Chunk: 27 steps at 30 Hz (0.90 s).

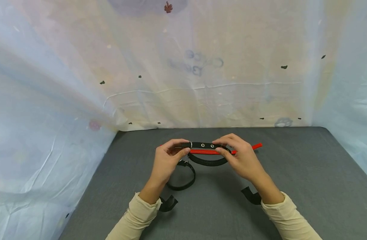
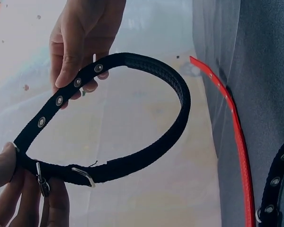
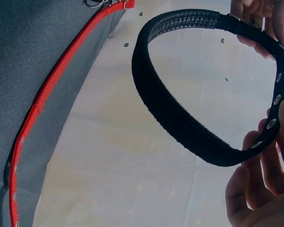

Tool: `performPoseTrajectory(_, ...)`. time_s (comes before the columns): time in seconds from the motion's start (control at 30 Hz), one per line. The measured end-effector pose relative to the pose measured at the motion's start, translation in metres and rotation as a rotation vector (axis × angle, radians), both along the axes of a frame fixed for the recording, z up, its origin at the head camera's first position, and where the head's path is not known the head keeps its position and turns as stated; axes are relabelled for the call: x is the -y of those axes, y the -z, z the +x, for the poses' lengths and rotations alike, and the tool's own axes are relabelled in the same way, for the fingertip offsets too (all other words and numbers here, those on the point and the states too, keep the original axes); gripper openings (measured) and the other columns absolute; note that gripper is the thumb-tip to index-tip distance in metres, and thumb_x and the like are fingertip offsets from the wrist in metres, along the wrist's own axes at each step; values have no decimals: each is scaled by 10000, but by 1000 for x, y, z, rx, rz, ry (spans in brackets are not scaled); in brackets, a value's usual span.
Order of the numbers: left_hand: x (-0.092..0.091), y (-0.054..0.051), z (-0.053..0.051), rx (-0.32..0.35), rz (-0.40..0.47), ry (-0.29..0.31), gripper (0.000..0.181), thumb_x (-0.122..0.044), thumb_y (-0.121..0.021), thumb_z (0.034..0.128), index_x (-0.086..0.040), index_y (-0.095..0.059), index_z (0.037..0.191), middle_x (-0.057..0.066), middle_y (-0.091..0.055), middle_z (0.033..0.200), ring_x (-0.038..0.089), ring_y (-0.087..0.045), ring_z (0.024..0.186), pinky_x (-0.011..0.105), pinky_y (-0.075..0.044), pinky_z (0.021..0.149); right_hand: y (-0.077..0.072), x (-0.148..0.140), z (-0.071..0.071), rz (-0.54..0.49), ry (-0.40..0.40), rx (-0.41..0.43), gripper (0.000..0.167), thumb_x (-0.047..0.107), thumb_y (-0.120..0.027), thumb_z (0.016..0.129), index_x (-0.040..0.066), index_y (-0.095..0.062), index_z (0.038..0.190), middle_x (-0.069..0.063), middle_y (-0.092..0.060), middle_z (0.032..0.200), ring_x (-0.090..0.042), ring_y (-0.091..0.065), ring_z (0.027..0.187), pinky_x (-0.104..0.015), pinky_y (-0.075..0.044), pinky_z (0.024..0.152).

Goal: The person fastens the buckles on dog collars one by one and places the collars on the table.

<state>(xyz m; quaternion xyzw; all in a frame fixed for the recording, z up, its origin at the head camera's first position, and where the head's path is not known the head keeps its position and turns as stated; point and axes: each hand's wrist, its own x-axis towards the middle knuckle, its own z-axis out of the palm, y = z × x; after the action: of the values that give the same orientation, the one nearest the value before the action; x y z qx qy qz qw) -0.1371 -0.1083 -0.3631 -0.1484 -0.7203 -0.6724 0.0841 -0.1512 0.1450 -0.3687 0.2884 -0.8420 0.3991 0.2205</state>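
Black collar (image 1: 208, 163) held in a loop between left hand (image 1: 168, 160) and right hand (image 1: 241, 156)

In the head view, a person in cream sleeves (image 1: 141, 210) holds the black collar raised over a grey, cloth-like tabletop (image 1: 309, 173), its band bowed into a flattened oval with round metal eyelets (image 1: 202, 145) along the far side. Both hands are clamped on the band, thumb against fingers, with a short stretch of it between them. A narrow red collar (image 1: 204, 152) runs nearly straight behind it, and a second black collar (image 1: 181, 188) curls in a ring beside the left wrist. Black strips (image 1: 168, 204) hang at both wrists; a creased, pale printed sheet (image 1: 231, 103) rises at the back and sides.

In the left wrist view, the loop forms a teardrop of matt, woven-looking band. The left hand grips its narrow end at a slim metal buckle (image 2: 43, 185), and a metal ring (image 2: 88, 177) sits farther along. The right hand's thumb lies over the eyelet stretch, fingers behind.

In the right wrist view, a ridged, stitched-looking lining (image 3: 184, 21) shows inside the loop. The right hand pinches the eyelet stretch; the left hand holds the band at upper right. The red collar curves along the tabletop.
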Motion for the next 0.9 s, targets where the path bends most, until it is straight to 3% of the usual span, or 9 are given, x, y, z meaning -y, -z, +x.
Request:
performPoseTrajectory(0.43, -2, 3, 1, -12, -46, 21, 279, -136, -785, 864, -76, -727, 1130, 139, -686, 1126, 152, -686, 909, 285, -590, 744, 1, 5, 3, 8, -35, 5, 304, 137, -783, 854, 236, -733, 1137, 77, -669, 1120, -106, -634, 1039, -355, -536, 824)
performPoseTrajectory(0.7, -4, 6, 0, -19, -54, 52, 296, -142, -799, 846, -65, -730, 1123, 115, -705, 1112, 145, -692, 968, 299, -587, 805, 2, 10, 6, 1, -72, 7, 291, 147, -768, 865, 226, -731, 1142, 74, -669, 1115, -117, -645, 1035, -369, -549, 836)
performPoseTrajectory(0.9, -5, 5, 1, -24, -54, 68, 280, -131, -805, 838, -58, -735, 1099, 137, -718, 1084, 158, -698, 959, 330, -595, 811, 2, 12, 7, -3, -93, 5, 295, 141, -764, 870, 234, -728, 1148, 81, -667, 1113, -103, -646, 1021, -307, -544, 820)
